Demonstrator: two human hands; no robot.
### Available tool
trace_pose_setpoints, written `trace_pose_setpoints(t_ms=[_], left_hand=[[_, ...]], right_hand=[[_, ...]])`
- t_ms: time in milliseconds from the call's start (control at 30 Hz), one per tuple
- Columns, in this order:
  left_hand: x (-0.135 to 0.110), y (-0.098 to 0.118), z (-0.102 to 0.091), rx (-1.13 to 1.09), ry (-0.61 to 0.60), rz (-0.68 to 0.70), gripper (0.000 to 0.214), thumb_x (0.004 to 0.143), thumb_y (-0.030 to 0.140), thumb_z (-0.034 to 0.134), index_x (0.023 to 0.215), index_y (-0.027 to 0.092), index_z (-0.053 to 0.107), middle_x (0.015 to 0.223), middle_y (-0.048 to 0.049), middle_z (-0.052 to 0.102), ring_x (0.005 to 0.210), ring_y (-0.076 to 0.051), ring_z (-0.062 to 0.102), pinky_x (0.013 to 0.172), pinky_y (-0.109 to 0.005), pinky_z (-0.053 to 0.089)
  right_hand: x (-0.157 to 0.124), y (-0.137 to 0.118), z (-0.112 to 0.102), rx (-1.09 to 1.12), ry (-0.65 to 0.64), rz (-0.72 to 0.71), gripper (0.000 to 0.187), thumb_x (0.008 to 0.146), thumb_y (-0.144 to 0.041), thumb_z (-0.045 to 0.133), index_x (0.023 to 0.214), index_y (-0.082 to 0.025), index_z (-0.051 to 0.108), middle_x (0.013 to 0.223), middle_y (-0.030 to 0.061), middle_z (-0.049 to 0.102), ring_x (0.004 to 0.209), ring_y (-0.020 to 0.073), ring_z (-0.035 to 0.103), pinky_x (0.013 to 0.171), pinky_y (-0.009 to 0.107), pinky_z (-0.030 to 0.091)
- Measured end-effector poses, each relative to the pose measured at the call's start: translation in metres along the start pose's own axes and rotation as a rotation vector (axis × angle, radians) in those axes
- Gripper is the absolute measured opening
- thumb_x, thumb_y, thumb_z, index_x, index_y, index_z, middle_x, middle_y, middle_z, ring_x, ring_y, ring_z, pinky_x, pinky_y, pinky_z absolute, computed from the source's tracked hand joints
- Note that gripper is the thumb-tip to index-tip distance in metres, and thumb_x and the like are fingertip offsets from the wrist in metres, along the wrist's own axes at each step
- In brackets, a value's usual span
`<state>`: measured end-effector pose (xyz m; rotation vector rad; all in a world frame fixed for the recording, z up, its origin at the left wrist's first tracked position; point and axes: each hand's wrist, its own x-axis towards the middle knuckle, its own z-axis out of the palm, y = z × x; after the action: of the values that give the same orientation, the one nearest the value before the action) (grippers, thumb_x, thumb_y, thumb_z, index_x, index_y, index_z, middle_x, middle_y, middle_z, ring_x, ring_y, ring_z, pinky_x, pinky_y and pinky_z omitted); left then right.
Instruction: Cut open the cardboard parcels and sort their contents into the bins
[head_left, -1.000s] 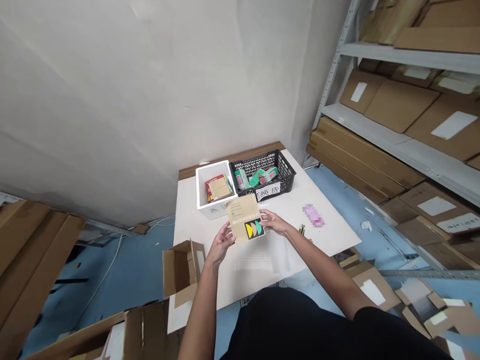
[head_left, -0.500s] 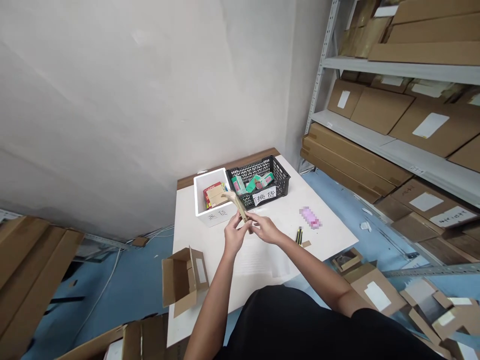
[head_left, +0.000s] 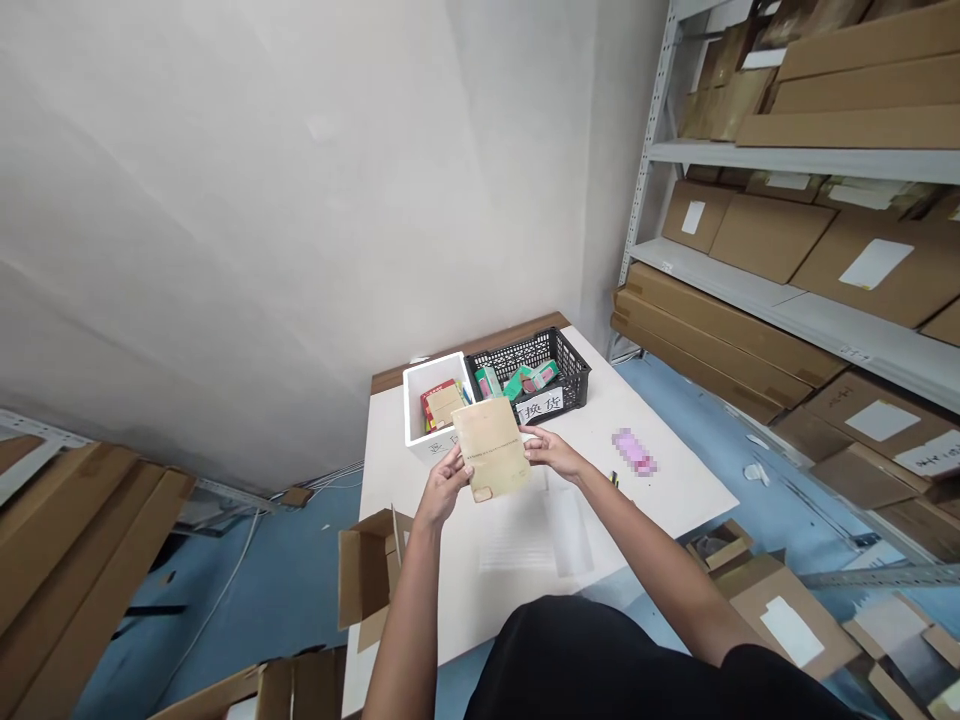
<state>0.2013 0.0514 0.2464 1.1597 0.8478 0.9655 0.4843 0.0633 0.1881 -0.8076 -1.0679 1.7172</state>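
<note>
Both my hands hold a thin tan booklet [head_left: 490, 447] upright above the white table [head_left: 660, 500]. My left hand [head_left: 444, 487] grips its lower left edge and my right hand [head_left: 553, 451] grips its right edge. The side facing me is plain tan with a line of small print and a small mark near the bottom. Just behind it stand a white bin [head_left: 414, 405] holding red and tan items and a black mesh basket [head_left: 570, 375] holding green and pink packets.
A pink blurred item [head_left: 634, 451] and a dark utility knife [head_left: 614, 479] lie on the table to the right. An open cardboard box [head_left: 364, 575] sits at the table's left edge. Metal shelving [head_left: 795, 310] stacked with flat cartons stands on the right; cartons litter the blue floor.
The booklet was turned over in my hands: first its printed cover with coloured shapes faced me, then it was edge-on, now its plain side faces me.
</note>
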Motion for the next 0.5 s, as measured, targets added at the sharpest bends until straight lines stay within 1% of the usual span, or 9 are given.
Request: trace_pose_setpoints(t_ms=[67, 133, 233, 300, 367, 400, 433, 500], left_hand=[[-0.002, -0.003, 0.002, -0.001, -0.004, -0.015, 0.093, 0.08, 0.045, 0.086, 0.16, 0.022, 0.046, 0.142, -0.0187, 0.068, 0.123, -0.033, 0.069, 0.099, -0.044, 0.058], [-0.002, -0.003, 0.004, 0.015, 0.027, -0.02, 0.093, 0.08, 0.046, 0.085, 0.161, 0.022, 0.045, 0.143, -0.0183, 0.067, 0.124, -0.033, 0.069, 0.1, -0.044, 0.058], [0.005, -0.003, 0.005, 0.078, 0.115, 0.007, 0.094, 0.079, 0.049, 0.086, 0.16, 0.022, 0.046, 0.146, -0.0176, 0.065, 0.129, -0.032, 0.066, 0.105, -0.046, 0.055], [0.011, -0.003, 0.008, 0.165, 0.231, 0.054, 0.092, 0.075, 0.049, 0.088, 0.155, 0.021, 0.053, 0.148, -0.0171, 0.064, 0.135, -0.033, 0.062, 0.111, -0.047, 0.051], [0.017, -0.004, 0.018, 0.275, 0.366, 0.093, 0.084, 0.073, 0.049, 0.089, 0.146, 0.02, 0.063, 0.147, -0.0168, 0.065, 0.136, -0.034, 0.061, 0.114, -0.049, 0.049], [0.019, -0.005, 0.026, 0.317, 0.402, 0.101, 0.078, 0.073, 0.049, 0.089, 0.142, 0.02, 0.067, 0.145, -0.0167, 0.066, 0.133, -0.034, 0.064, 0.114, -0.05, 0.049], [0.021, -0.006, 0.036, 0.34, 0.403, 0.104, 0.073, 0.074, 0.049, 0.088, 0.139, 0.02, 0.07, 0.143, -0.0163, 0.068, 0.129, -0.034, 0.067, 0.114, -0.05, 0.05], [0.023, -0.008, 0.058, 0.32, 0.326, 0.121, 0.07, 0.077, 0.048, 0.086, 0.139, 0.021, 0.07, 0.141, -0.014, 0.069, 0.124, -0.032, 0.07, 0.112, -0.051, 0.051]], right_hand=[[-0.005, -0.002, 0.003, 0.046, -0.011, 0.02, 0.073, 0.066, -0.038, 0.094, 0.131, -0.025, 0.063, 0.092, -0.0006, 0.072, 0.084, 0.0168, 0.07, 0.079, 0.032, 0.057], [-0.011, -0.007, 0.007, 0.075, -0.017, 0.025, 0.066, 0.068, -0.038, 0.093, 0.126, -0.027, 0.062, 0.096, 0.0, 0.074, 0.084, 0.0168, 0.071, 0.074, 0.029, 0.057], [-0.015, -0.018, 0.011, 0.068, -0.059, 0.012, 0.067, 0.071, -0.039, 0.091, 0.129, -0.028, 0.059, 0.101, 0.0021, 0.077, 0.084, 0.0187, 0.073, 0.072, 0.03, 0.058], [-0.015, -0.024, 0.013, 0.017, -0.058, -0.033, 0.071, 0.073, -0.04, 0.089, 0.135, -0.027, 0.057, 0.103, 0.0041, 0.078, 0.084, 0.0204, 0.075, 0.071, 0.031, 0.059], [-0.015, -0.028, 0.017, -0.057, -0.017, -0.116, 0.072, 0.077, -0.041, 0.086, 0.141, -0.026, 0.055, 0.109, 0.0066, 0.079, 0.086, 0.0218, 0.076, 0.074, 0.034, 0.06], [-0.014, -0.029, 0.021, -0.099, 0.01, -0.167, 0.072, 0.08, -0.041, 0.083, 0.144, -0.026, 0.055, 0.112, 0.0077, 0.078, 0.089, 0.0225, 0.076, 0.077, 0.036, 0.061], [-0.014, -0.029, 0.025, -0.147, 0.034, -0.221, 0.071, 0.082, -0.04, 0.08, 0.146, -0.026, 0.054, 0.116, 0.0085, 0.078, 0.093, 0.0234, 0.077, 0.082, 0.039, 0.061], [-0.016, -0.029, 0.034, -0.27, 0.058, -0.318, 0.066, 0.087, -0.037, 0.074, 0.149, -0.028, 0.055, 0.128, 0.009, 0.075, 0.106, 0.0251, 0.075, 0.093, 0.043, 0.06]])
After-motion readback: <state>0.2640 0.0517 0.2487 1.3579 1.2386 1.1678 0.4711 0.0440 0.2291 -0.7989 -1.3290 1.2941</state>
